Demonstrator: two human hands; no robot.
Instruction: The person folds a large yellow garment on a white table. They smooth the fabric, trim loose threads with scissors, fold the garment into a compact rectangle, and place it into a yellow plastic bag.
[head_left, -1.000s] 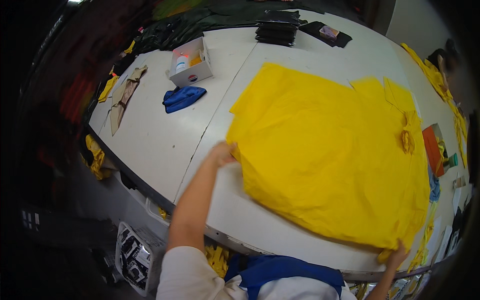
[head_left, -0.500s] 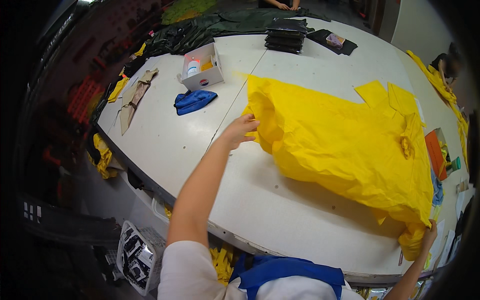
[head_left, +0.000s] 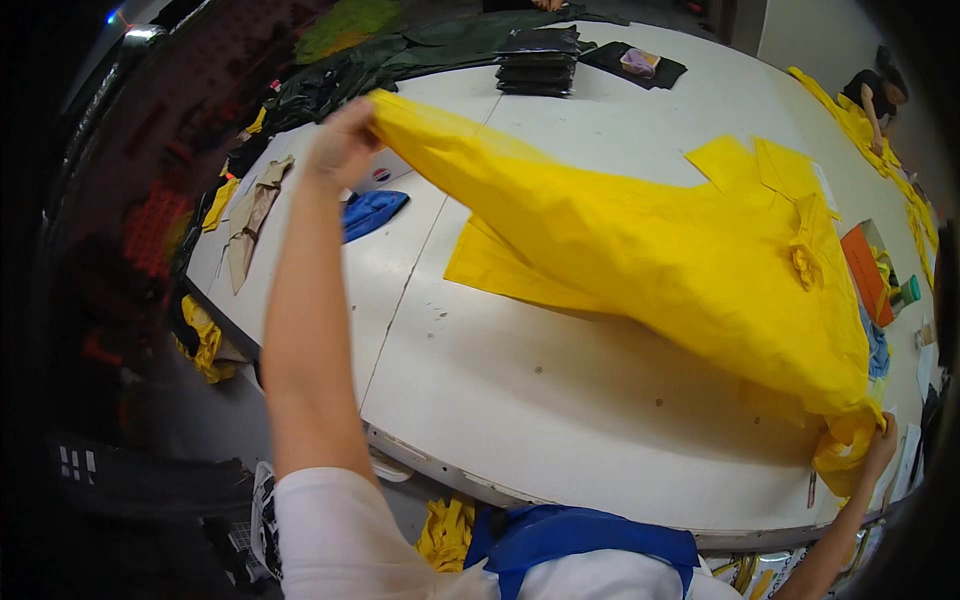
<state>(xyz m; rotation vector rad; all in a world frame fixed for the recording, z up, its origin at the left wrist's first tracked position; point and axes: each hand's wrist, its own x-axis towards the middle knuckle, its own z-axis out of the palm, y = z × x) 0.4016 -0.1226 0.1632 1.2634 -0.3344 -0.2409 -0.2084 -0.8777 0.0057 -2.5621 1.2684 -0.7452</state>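
Note:
A large, thin yellow garment (head_left: pixel 640 240) stretches across the white table (head_left: pixel 480 420), its near edge lifted and slanting between my hands. Raised at the far left, my left hand (head_left: pixel 345 145) is closed on one corner of it, a little blurred. My right hand (head_left: pixel 882 445) pinches the bunched corner near the table's right edge. Under the lifted cloth, another part of the yellow fabric lies flat on the tabletop. Flat yellow pieces (head_left: pixel 785 180) and a crumpled bit of cloth show at its far right side.
A blue cloth pouch (head_left: pixel 375 213) and a beige folded piece (head_left: pixel 255 220) lie on the left. Black packages (head_left: pixel 538 62) are stacked at the back, beside dark green fabric (head_left: pixel 420 50). An orange box (head_left: pixel 866 272) stands at the right. Another person (head_left: pixel 875 100) is at the far right.
My left hand has gone up and away to the left, now gripping the garment's corner and pulling its edge taut. My right hand keeps its hold, shifted slightly right.

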